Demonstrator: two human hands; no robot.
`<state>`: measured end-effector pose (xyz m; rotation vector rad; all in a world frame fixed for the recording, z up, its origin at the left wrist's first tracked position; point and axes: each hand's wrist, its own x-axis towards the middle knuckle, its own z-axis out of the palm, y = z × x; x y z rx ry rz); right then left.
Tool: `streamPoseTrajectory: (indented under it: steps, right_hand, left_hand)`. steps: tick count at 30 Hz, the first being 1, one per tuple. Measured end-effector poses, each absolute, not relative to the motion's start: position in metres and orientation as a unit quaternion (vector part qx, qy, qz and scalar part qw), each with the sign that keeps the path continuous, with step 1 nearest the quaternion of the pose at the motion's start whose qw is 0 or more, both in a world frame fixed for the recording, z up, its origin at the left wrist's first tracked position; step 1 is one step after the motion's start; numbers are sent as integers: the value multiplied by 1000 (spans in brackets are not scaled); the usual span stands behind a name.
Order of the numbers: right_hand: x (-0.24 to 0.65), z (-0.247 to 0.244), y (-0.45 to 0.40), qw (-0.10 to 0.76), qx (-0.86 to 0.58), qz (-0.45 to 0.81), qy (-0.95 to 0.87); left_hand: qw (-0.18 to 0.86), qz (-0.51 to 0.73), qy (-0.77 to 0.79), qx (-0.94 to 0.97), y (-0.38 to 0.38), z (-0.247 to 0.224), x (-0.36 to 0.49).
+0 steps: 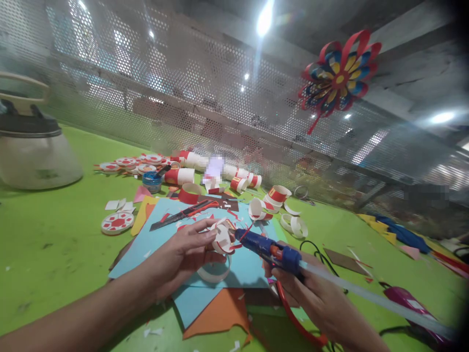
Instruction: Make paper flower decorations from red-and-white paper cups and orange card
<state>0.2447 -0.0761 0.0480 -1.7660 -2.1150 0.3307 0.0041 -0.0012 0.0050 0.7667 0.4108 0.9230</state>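
My left hand (pixel 192 249) is closed around a small white paper-cup piece with red edges (pixel 222 238), held above the blue paper sheets (pixel 256 269). In my right hand (pixel 300 278) is a dark blue glue gun (pixel 269 247), a long clear glue stick (pixel 366 291) sticking out of its back. The gun's nozzle points left and meets or nearly meets the cup piece; the exact contact is too small to tell. Below my left hand lies a white paper ring (pixel 215 270). Behind it a utility knife (pixel 185 214) rests on the blue paper.
Cut red-and-white paper cups (pixel 276 195) stand and lie at the back. White discs with red patterns (pixel 117 222) are at left, near a blue-lidded jar (pixel 152 182) and a large kettle-like container (pixel 36 146). Red-handled scissors (pixel 293 313) and black cord lie at right. A paper flower (pixel 340 78) hangs above.
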Motion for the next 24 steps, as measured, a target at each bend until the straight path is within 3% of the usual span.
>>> streamPoseTrajectory:
  steps: [24]
  right_hand:
    - [243,48,-78,171,-633,85,-750]
  left_hand:
    - [799,434,191,369,-3,5,3]
